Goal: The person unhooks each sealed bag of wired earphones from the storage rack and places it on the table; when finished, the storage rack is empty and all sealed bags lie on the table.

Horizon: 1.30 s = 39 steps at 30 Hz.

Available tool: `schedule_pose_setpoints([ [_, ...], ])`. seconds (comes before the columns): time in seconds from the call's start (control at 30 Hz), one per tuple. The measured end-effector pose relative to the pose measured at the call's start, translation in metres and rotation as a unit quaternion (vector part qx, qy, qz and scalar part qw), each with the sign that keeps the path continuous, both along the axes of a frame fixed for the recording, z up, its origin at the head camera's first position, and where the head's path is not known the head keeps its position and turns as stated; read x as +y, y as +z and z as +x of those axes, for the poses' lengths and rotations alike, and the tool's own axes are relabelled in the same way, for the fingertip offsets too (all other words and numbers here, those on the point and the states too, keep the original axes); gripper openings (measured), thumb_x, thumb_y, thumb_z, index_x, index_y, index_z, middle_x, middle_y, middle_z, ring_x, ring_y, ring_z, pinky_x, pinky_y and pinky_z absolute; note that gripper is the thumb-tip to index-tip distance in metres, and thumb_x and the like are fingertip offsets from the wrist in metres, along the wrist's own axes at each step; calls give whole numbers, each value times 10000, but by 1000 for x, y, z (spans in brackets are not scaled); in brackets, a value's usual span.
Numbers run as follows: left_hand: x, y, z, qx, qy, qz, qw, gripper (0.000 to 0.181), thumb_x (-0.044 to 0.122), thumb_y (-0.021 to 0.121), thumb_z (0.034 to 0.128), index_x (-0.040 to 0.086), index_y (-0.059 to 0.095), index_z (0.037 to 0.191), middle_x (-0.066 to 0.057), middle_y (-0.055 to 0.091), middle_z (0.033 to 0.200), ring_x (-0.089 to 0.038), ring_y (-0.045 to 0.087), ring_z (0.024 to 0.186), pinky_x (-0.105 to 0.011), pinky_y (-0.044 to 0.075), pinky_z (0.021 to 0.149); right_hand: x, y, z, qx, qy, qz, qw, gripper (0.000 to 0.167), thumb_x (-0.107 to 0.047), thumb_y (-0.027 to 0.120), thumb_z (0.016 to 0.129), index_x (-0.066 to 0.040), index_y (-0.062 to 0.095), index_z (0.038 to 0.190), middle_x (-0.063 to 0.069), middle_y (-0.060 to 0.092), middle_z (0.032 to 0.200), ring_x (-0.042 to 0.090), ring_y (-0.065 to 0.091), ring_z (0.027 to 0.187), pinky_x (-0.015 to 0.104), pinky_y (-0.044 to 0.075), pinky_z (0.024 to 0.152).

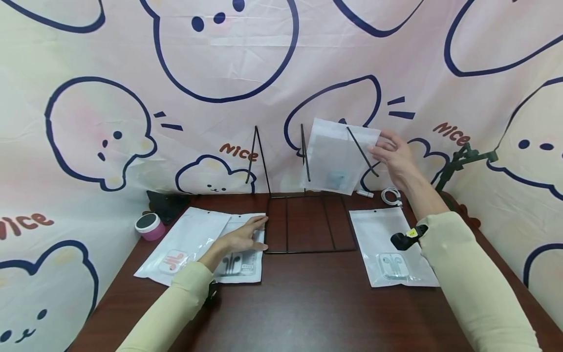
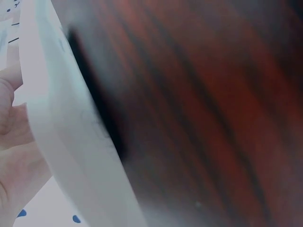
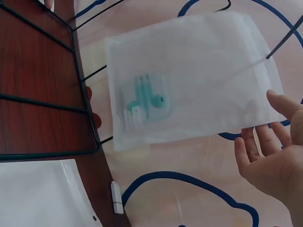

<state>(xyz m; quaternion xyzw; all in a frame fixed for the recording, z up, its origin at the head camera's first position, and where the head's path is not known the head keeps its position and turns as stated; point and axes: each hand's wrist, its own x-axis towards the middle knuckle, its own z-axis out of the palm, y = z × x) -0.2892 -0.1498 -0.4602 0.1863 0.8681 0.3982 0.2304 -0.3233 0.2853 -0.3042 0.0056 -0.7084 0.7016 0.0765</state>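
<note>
A white translucent pouch (image 1: pixel 330 161) with teal earphones (image 3: pixel 149 97) inside stands tilted at the right side of a black wire rack (image 1: pixel 310 252). My right hand (image 1: pixel 393 156) pinches the pouch's edge, thumb in front and fingertips partly behind. A rack prong (image 3: pixel 284 39) meets the pouch near that edge; whether it passes through a hole cannot be made out. My left hand (image 1: pixel 239 238) lies over a white pouch (image 1: pixel 252 274) with dark earphones, fingertips and thumb at the rack base's left edge. The left wrist view shows this hand (image 2: pixel 19 142) partly hidden behind white pouch material.
Left on the brown table (image 1: pixel 308 308) lies a pouch with pink earphones (image 1: pixel 173 261). Right of the rack are a pouch with white earphones (image 1: pixel 393 266) and a coiled white cable (image 1: pixel 391 195). A pink jar (image 1: pixel 150 226) and green stand (image 1: pixel 457 161) flank the table.
</note>
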Motion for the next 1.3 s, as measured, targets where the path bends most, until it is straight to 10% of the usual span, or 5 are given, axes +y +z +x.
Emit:
schedule_pose_setpoints([
  [0.47, -1, 0, -2, -20, -4, 16, 10000, 952, 150, 778, 931, 93, 179, 1669, -173, 200, 1683, -453, 326, 1489, -570, 266, 1236, 8, -12, 19, 520, -366, 728, 9953, 389, -196, 719, 997, -158, 609, 1369, -43, 709, 1186, 107, 684, 1014, 217, 584, 880],
  [0.9, 1, -1, 0, 67, 14, -102, 9999, 936, 168, 780, 934, 117, 202, 1669, -162, 178, 1697, -443, 349, 1483, -559, 284, 1232, 12, -32, 62, 692, -484, -401, 9956, 307, -245, 774, 953, -160, 690, 1235, -42, 683, 1183, 129, 690, 985, 182, 589, 829],
  [1.3, 0, -1, 1, 91, -30, -33, 9999, 934, 136, 771, 938, 97, 190, 1668, -161, 121, 1718, -432, 298, 1515, -546, 274, 1239, 20, -42, 110, 908, -382, -401, 9943, 259, -200, 786, 943, -142, 726, 1189, -36, 692, 1140, 123, 663, 939, 166, 578, 842],
])
